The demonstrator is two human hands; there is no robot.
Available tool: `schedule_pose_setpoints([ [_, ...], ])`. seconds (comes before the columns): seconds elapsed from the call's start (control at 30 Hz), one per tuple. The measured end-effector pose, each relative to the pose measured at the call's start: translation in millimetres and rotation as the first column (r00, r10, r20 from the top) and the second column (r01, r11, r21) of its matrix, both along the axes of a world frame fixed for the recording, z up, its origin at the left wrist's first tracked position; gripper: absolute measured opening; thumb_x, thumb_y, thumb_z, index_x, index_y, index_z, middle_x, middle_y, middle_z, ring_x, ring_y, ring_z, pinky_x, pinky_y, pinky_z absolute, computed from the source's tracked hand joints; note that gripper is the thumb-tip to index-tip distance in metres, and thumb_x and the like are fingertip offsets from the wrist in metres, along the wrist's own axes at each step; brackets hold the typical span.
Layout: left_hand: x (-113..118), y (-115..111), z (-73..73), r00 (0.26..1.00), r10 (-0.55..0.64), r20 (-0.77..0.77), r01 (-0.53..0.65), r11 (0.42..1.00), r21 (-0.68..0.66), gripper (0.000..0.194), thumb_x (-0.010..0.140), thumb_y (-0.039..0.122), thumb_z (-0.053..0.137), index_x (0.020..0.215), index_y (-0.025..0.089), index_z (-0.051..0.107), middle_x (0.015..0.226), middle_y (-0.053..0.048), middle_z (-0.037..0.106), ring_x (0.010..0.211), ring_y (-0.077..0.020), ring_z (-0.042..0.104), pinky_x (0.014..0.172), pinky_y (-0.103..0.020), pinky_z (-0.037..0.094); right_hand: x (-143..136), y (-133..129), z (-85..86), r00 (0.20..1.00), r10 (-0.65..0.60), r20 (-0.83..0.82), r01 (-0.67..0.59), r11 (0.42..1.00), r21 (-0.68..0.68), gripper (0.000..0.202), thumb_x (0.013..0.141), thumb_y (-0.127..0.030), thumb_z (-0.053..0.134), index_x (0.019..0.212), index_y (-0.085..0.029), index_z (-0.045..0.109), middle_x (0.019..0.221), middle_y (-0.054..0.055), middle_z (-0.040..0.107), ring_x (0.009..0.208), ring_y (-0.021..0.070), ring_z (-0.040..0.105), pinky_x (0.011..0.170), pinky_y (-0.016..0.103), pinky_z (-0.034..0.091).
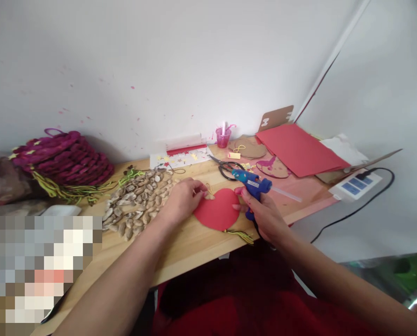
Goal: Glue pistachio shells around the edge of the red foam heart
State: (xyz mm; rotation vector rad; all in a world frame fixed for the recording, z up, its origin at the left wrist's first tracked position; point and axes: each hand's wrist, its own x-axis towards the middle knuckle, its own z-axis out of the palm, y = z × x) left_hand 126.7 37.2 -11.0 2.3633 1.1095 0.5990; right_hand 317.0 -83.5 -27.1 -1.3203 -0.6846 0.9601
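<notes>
A red paper disc (218, 214) lies on the wooden table in front of me, with a yellow cord loop at its top and a yellow-green tassel (242, 236) at its lower edge. My left hand (187, 197) reaches over the disc's upper left, its fingertips pinched together at a pale peanut shell (210, 196) on the paper. In my right hand (259, 209) is a blue hot glue gun (252, 183), gripped by its handle at the disc's right edge. The gun's nozzle points left, and a clear glue stick (286, 192) sticks out of its back.
Peanut shells (138, 205) are heaped at left, beside a stack of purple pieces (64, 158). Black scissors (229, 169), cardboard discs (248, 147), a pink cup (223, 136) and red sheets (301, 149) lie farther back. A white power strip (357, 185) with a black cable is at right.
</notes>
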Motion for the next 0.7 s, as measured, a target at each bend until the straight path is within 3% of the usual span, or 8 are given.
schedule_pose_setpoints([
  [0.17, -2, 2, -0.4, 1.0, -0.012, -0.019, 0.012, 1.0, 0.024, 0.016, 0.083, 0.017, 0.063, 0.092, 0.019, 0.076, 0.091, -0.005, 0.071, 0.074, -0.0159, 0.064, 0.075, -0.029, 0.051, -5, -11, 4.2, 1.0, 0.021, 0.008, -0.021, 1.0, -0.017, 0.035, 0.079, -0.053, 0.078, 0.091, -0.021, 0.072, 0.097, 0.003, 0.071, 0.074, 0.0162, 0.068, 0.073, 0.034, 0.062],
  [0.3, -5, 4, 4.8, 0.999, 0.01, -0.03, -0.01, 1.0, 0.021, 0.028, 0.084, 0.009, 0.053, 0.093, 0.02, 0.077, 0.095, -0.006, 0.073, 0.079, -0.0171, 0.066, 0.078, -0.03, 0.052, 7, -7, 5.7, 0.998, 0.015, 0.06, -0.015, 1.0, -0.008, 0.037, 0.08, -0.056, 0.075, 0.093, -0.022, 0.071, 0.105, 0.004, 0.071, 0.081, 0.0174, 0.069, 0.072, 0.033, 0.061],
  [0.43, -7, 7, 8.0, 0.998, 0.053, -0.031, -0.052, 0.998, 0.018, 0.026, 0.082, 0.008, 0.055, 0.092, 0.019, 0.077, 0.094, -0.005, 0.073, 0.08, -0.0177, 0.066, 0.079, -0.03, 0.052, 21, -2, 8.2, 0.989, 0.076, 0.13, -0.073, 0.997, -0.025, 0.037, 0.081, -0.055, 0.075, 0.095, -0.021, 0.072, 0.101, 0.004, 0.072, 0.072, 0.0153, 0.068, 0.069, 0.031, 0.058],
  [0.57, -7, 7, 4.6, 1.0, -0.016, -0.015, 0.016, 1.0, -0.014, 0.021, 0.084, 0.011, 0.06, 0.09, 0.021, 0.077, 0.093, -0.004, 0.072, 0.076, -0.0157, 0.065, 0.077, -0.029, 0.052, 24, 3, 9.5, 0.977, 0.149, 0.15, -0.147, 0.989, -0.025, 0.037, 0.081, -0.056, 0.074, 0.092, -0.02, 0.072, 0.095, 0.004, 0.073, 0.067, 0.0145, 0.067, 0.069, 0.032, 0.058],
  [0.7, -6, 6, 0.3, 0.998, -0.057, 0.024, 0.058, 0.998, -0.023, 0.017, 0.086, 0.015, 0.063, 0.089, 0.023, 0.078, 0.092, -0.003, 0.072, 0.08, -0.0155, 0.066, 0.077, -0.029, 0.051, 19, 10, 11.9, 0.972, 0.202, 0.118, -0.203, 0.979, -0.007, 0.039, 0.08, -0.059, 0.074, 0.09, -0.021, 0.071, 0.095, 0.005, 0.073, 0.077, 0.019, 0.069, 0.069, 0.033, 0.06],
])
